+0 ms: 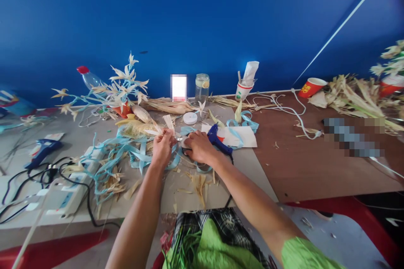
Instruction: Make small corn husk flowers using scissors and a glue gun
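My left hand [163, 145] pinches pale corn husk strips [169, 122], which stick up and to the left from its fingertips. My right hand [199, 147] is closed around scissors [186, 150]; a dark handle and a bit of metal show by the fingers, pointing towards my left hand. Just right of that hand, a blue glue gun [217, 139] lies partly over a white sheet [248, 136]. Light blue ribbon [143, 155] is heaped left of my hands, and husk scraps [198, 185] lie in front of them.
A husk flower arrangement [126, 80], a glass jar [202, 88] and a white cup [244, 90] stand along the blue wall. At left are a power strip [75, 189], cords and another glue gun [46, 149]. A red paper cup [311, 87] and dried husks [356, 92] are at right.
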The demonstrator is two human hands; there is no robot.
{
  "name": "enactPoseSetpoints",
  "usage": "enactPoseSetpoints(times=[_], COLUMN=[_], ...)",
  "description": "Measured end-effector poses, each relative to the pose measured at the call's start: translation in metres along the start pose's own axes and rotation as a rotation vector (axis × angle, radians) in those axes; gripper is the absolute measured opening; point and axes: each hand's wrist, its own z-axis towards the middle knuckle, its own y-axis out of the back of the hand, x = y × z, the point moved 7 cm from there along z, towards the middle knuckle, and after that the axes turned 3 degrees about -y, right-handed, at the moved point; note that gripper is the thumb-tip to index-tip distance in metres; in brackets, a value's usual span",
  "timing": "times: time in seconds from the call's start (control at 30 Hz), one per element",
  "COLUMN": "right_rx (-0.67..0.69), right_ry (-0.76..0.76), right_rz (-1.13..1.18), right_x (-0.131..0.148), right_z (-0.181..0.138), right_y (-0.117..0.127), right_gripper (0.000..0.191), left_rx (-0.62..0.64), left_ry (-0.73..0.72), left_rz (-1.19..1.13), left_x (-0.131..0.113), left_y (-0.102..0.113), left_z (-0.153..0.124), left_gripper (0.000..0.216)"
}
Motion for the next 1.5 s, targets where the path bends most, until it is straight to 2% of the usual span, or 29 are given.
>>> enactPoseSetpoints(times=[0.1, 0.2, 0.27, 0.4, 0.43, 0.5, 0.63, 0.8, 0.9, 1.07, 1.17, 1.23, 1.37, 1.5], right_rx=[0.008, -0.071, -0.205, -0.568, -0.626, -0.652, -0.512, -0.338, -0.28, -0.024, 0.024, 0.04, 0.111, 0.073], right_ry=[0.025, -0.008, -0.044, -0.182, -0.211, -0.242, -0.292, -0.388, -0.388, -0.208, -0.105, -0.096, -0.103, -0.124], right_rz=[-0.016, 0.034, 0.09, 0.106, 0.085, 0.042, -0.022, -0.1, -0.115, -0.106, -0.158, -0.173, -0.136, -0.19], right_x=[0.001, -0.002, -0.007, -0.025, -0.029, -0.037, -0.051, -0.055, -0.044, -0.004, 0.017, 0.021, 0.016, 0.007], right_z=[0.001, 0.004, 0.005, -0.001, -0.002, -0.001, 0.009, 0.012, 0.012, 0.012, 0.009, 0.009, 0.009, 0.009], right_y=[-0.002, 0.003, 0.014, 0.045, 0.05, 0.053, 0.038, 0.02, 0.018, 0.002, -0.005, -0.007, -0.012, -0.007], right_gripper=[0.015, 0.016, 0.018, 0.026, 0.027, 0.028, 0.027, 0.028, 0.04, 0.031, 0.029, 0.03, 0.03, 0.037], left_rx=[-0.001, -0.03, -0.044, -0.063, -0.062, -0.044, 0.006, 0.0, -0.005, -0.004, 0.003, 0.011, 0.011, 0.009], left_ry=[0.0, -0.001, 0.005, 0.019, 0.02, 0.02, 0.026, 0.042, 0.048, 0.057, 0.044, 0.025, 0.025, 0.026], left_rz=[-0.016, -0.026, -0.035, -0.047, -0.047, -0.035, -0.002, 0.025, 0.049, 0.038, 0.029, 0.017, 0.003, 0.004], left_x=[0.001, 0.003, 0.004, 0.005, 0.006, 0.007, 0.01, 0.013, 0.014, 0.013, 0.013, 0.012, 0.011, 0.009], left_y=[0.001, 0.004, 0.006, 0.008, 0.009, 0.008, 0.007, 0.008, 0.008, 0.006, 0.007, 0.007, 0.007, 0.006], left_z=[0.001, 0.002, 0.003, 0.004, 0.004, 0.004, 0.005, 0.007, 0.006, 0.004, 0.004, 0.005, 0.006, 0.005], left_gripper=[0.029, 0.027, 0.027, 0.031, 0.032, 0.03, 0.028, 0.031, 0.03, 0.034, 0.035, 0.034, 0.032, 0.031])
